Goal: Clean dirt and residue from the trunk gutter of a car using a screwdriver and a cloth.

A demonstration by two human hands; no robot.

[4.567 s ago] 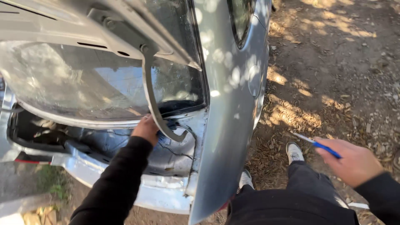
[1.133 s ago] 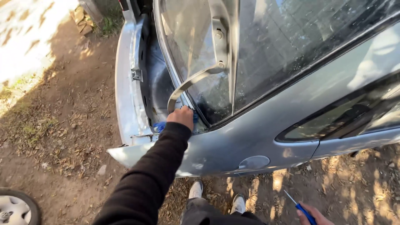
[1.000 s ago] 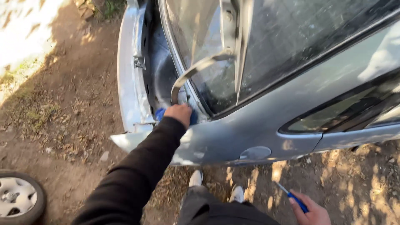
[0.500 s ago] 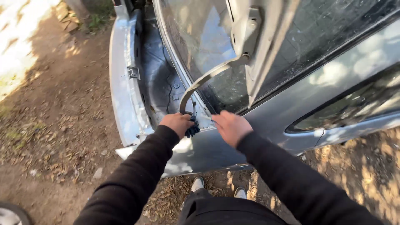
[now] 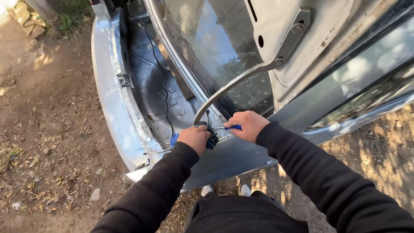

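At the lower corner of the open trunk, beside the foot of the curved hinge arm, the left hand is closed around a dark blue bundle, while the right hand, fisted, grips a blue-handled screwdriver pointing at that bundle.

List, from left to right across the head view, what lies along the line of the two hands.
Dirt ground → silver car body edge → blue bit of cloth → left hand → screwdriver with blue handle → right hand → car's side panel.

screwdriver tip hidden behind blue-black bundle; left hand covers most of that bundle
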